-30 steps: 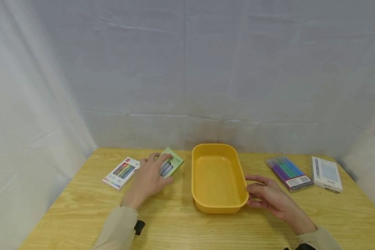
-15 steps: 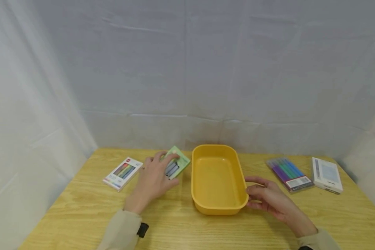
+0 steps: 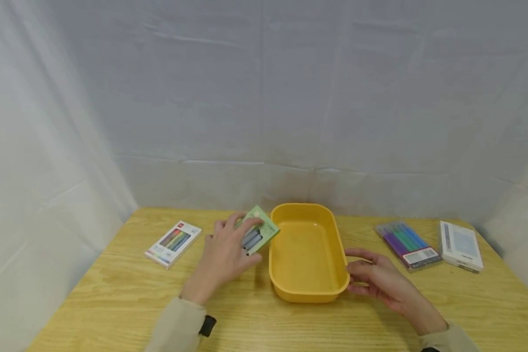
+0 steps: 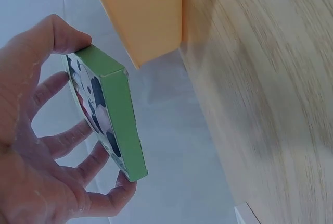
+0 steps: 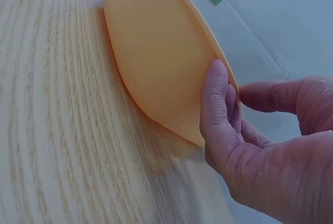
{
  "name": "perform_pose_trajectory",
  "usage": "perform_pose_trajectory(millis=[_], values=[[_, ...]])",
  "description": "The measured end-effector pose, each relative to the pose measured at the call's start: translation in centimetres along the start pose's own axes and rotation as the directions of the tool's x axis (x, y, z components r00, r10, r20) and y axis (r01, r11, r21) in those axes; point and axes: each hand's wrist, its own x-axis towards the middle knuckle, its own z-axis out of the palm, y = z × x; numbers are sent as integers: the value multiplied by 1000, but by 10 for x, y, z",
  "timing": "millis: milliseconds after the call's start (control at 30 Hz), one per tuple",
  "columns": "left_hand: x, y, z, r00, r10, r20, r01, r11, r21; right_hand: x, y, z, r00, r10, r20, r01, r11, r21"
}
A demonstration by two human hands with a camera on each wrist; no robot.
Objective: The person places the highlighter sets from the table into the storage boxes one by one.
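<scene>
A person's left hand (image 3: 224, 252) grips a flat green card box (image 3: 268, 229) by its edges, thumb on one side, spread fingers bent round the other. The box is tilted and held above the wood-grained desk (image 3: 264, 325), just left of a smooth yellow plastic tub (image 3: 305, 252) with rounded corners. The right hand (image 3: 380, 276), partly curled, has thumb and fingers on either side of the tub's rim.

The head view shows grey, pen-like shapes on the box's front; the left wrist view reveals its plain green side. The right wrist view shows the tub's outer wall and a green strip beyond.

A white pack (image 3: 173, 244) with coloured bars and a red logo, a clear pouch of purple, green and blue pens (image 3: 407, 244) and a white carton (image 3: 461, 244) carry lettering too small to read.
</scene>
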Motion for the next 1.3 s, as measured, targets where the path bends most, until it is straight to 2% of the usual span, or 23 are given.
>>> perform_pose_trajectory(millis=[600,933,1300], values=[[-4,22,7,997,78,16,-78,996,-37,-1,-1,2,1000,6,-14,-6,1000,13],[-3,33,12,989,143,22,-142,988,-58,-2,-1,1,1000,4,-16,-4,1000,13],[1,45,15,982,185,38,-183,982,-50,-3,-4,2,1000,19,-10,-18,999,39]])
